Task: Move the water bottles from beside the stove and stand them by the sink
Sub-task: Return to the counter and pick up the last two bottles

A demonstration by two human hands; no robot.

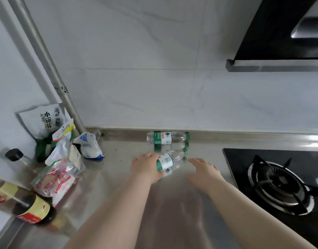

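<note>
left hand [147, 168] has its grip clamped on the near bottle [168, 160], right hand [203, 171] hovers beside, grip apart.

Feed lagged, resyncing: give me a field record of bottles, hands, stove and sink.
near bottle: on its side, base end held by left hand
far bottle: on its side along the back wall, untouched
right hand: open, beside near bottle, holding nothing
stove: right of both bottles
sink: not in view

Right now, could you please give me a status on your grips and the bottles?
Left grip holds near bottle; right grip open beside it. Far bottle lying by wall. Nothing blocking.
</note>
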